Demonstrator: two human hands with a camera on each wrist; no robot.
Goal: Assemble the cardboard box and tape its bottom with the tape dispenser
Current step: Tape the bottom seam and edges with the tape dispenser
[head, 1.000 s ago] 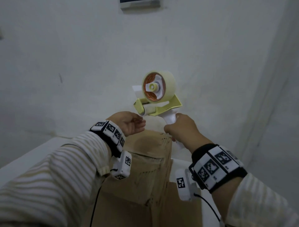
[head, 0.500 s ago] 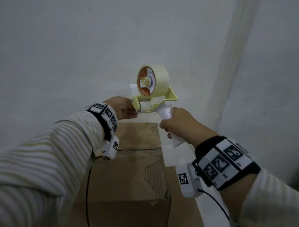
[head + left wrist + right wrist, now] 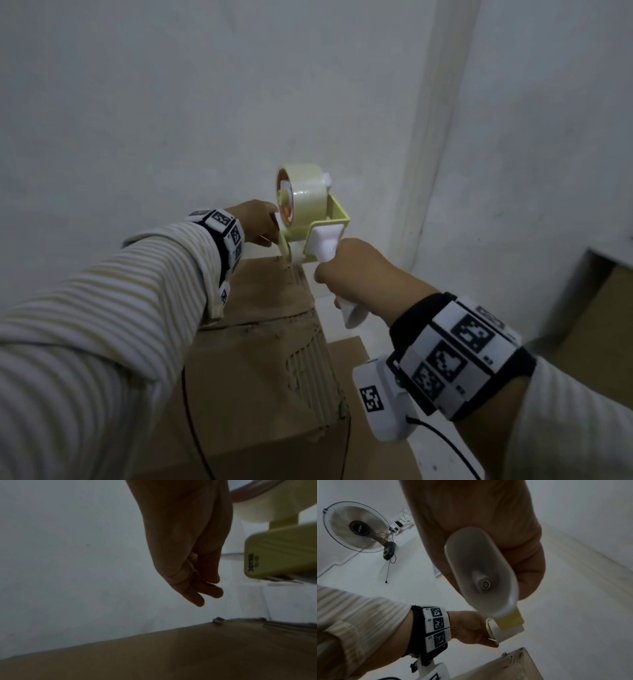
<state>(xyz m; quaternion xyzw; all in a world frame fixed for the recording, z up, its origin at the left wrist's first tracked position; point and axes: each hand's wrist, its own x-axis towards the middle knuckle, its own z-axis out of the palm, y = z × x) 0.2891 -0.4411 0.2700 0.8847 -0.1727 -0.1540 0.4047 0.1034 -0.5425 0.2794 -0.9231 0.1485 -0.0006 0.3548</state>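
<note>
A brown cardboard box stands in front of me with its closed flaps facing up. My right hand grips the white handle of the yellow tape dispenser, which carries a roll of clear tape. The dispenser's front end hangs just above the box's far edge. My left hand is at that front end, thumb and fingers pressed together and apparently pinching the tape end. In the left wrist view the left hand points down beside the dispenser, above the box. The right wrist view shows the handle in my right hand.
A white wall rises close behind the box. A flat piece of cardboard lies right of the box on a white surface, and more cardboard is at the far right. A wall fan shows in the right wrist view.
Both hands have come down with the dispenser toward the box's far edge. The dispenser has turned so its roll faces more edge-on, and the left hand stays at its front.
</note>
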